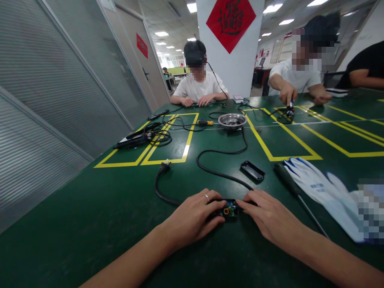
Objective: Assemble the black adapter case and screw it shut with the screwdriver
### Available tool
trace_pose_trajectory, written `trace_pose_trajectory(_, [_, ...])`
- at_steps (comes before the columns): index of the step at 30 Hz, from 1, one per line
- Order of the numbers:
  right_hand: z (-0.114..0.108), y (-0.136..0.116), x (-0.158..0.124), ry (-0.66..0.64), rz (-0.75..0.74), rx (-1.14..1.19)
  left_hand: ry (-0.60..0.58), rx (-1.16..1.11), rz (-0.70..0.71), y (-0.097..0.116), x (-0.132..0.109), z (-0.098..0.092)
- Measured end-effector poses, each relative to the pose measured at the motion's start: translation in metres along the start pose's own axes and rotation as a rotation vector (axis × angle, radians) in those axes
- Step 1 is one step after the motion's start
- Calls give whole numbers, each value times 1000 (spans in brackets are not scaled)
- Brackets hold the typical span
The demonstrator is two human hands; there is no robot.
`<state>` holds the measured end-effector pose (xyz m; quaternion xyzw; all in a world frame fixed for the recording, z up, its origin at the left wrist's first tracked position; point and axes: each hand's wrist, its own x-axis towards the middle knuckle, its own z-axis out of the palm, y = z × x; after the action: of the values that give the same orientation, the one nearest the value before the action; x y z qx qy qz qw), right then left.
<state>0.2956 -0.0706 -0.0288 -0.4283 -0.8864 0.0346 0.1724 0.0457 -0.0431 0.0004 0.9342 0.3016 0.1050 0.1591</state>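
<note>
Hands [195,212] at PCB [231,209]; blk cover [252,171] beyond, gloves [322,188] R.

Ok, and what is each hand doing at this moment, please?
Left hand: closed, holding the open black case with its circuit board.
Right hand: fingers bent, fingertips at the case's right end; grip cannot be told.
</note>
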Motion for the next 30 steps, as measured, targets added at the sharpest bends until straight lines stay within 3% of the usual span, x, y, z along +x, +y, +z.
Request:
trace_pose_trajectory(9, [-8, -4, 2, 20, 1, -44, 41, -12, 43, -7, 0, 4])
trace_pose_trajectory(15, [-22, 33, 2, 197, 225, -131, 30, -61, 23, -8, -1, 2])
trace_pose_trajectory(19, [-11, 54, 6, 192, 285, -159, 31, -102, -6, -7, -1, 1])
trace_pose_trajectory(23, [-1, 61, 7, 160, 294, -148, 45, -132, -43, -6, -2, 0])
trace_pose_trajectory(30, [-8, 58, 6, 199, 342, -85, 46, -147, -51, -6, -3, -1])
